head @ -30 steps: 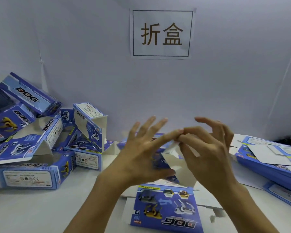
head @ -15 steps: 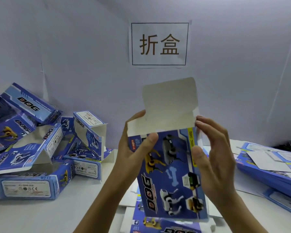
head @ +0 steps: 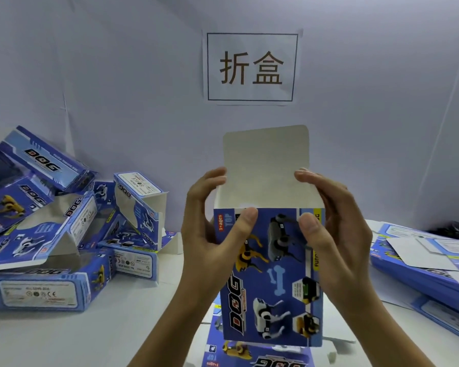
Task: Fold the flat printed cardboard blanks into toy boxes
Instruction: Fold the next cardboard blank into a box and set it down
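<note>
I hold a blue printed DOG toy box (head: 272, 276) upright in front of me, its plain white top flap (head: 266, 165) standing straight up. My left hand (head: 210, 234) grips the box's left edge with the thumb pressed on the printed front near the top. On the other side my right hand (head: 334, 234) grips the right edge, thumb on the front. Another flat printed blank (head: 257, 360) lies on the table under the box.
A heap of folded blue DOG boxes (head: 64, 234) fills the left of the white table (head: 64, 337). A stack of flat blanks (head: 421, 258) lies at the right. A paper sign (head: 252, 67) hangs on the wall behind.
A second ago both hands worked a blank low over the table; the box has since been raised upright, its top flap opened up, and both hands squared it at the sides.
</note>
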